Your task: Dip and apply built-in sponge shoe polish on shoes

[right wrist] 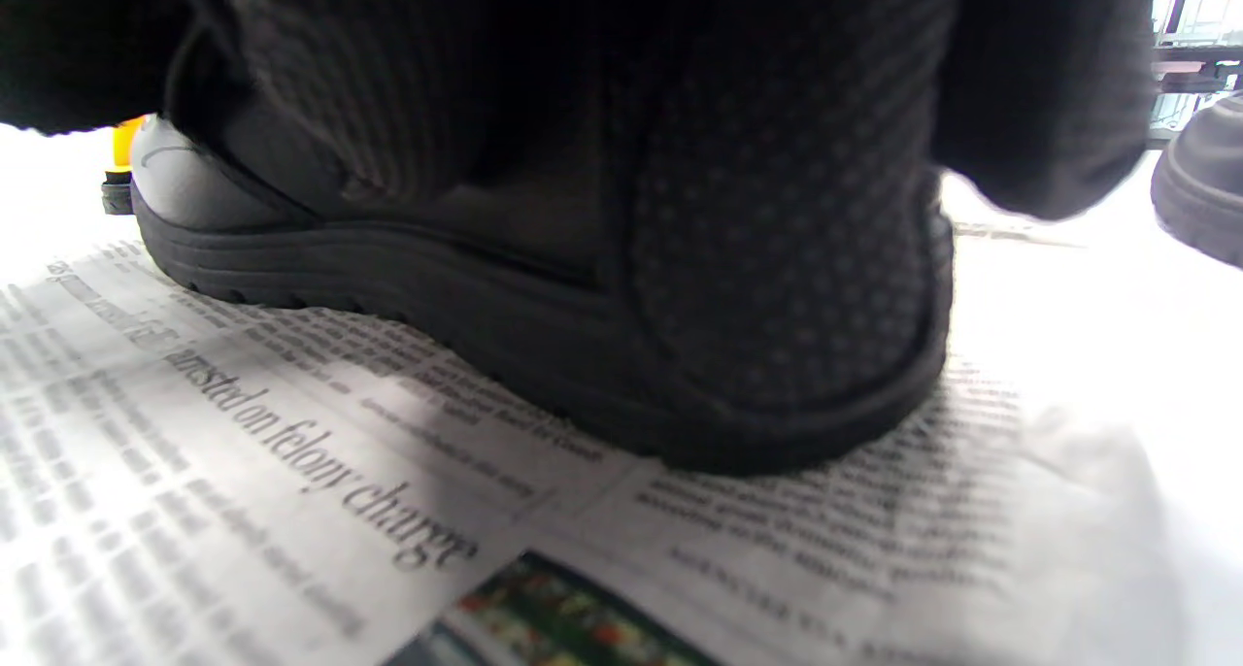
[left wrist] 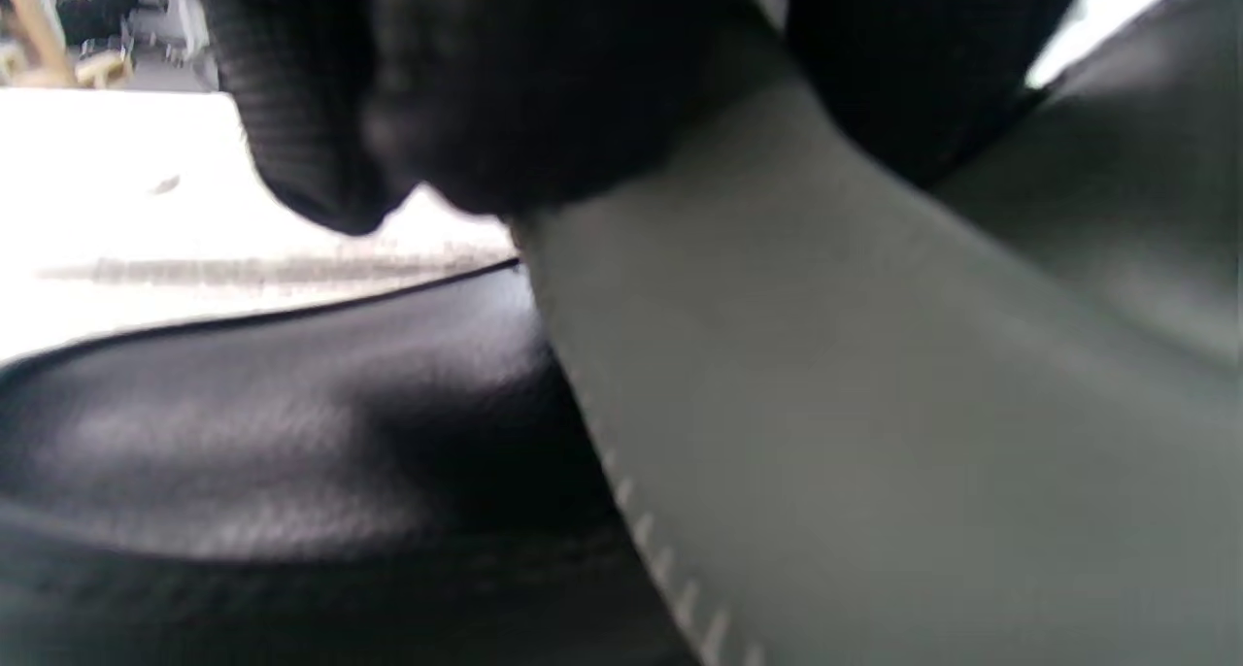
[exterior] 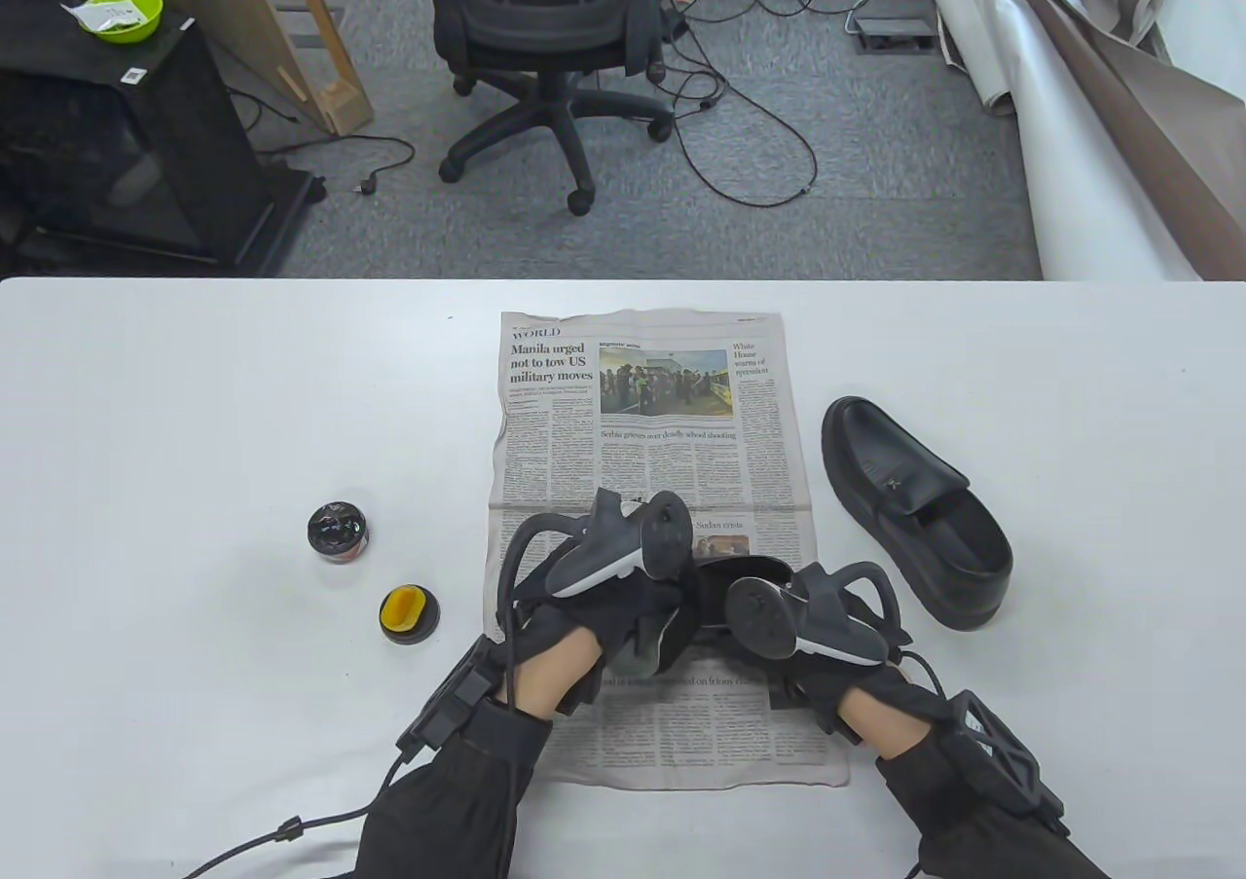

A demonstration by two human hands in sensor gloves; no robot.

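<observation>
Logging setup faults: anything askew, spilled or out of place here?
Nothing spilled. Only oddity: the second shoe lies tipped on the bare table, off the newspaper. The open polish tin and sponge lid sit apart.

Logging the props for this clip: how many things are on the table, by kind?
Shoes: 2, one on the newspaper gripped by the left hand and right hand, one off to the right
Newspaper: 1
Polish tin: 1
Lid with yellow sponge: 1
Total: 5
</observation>
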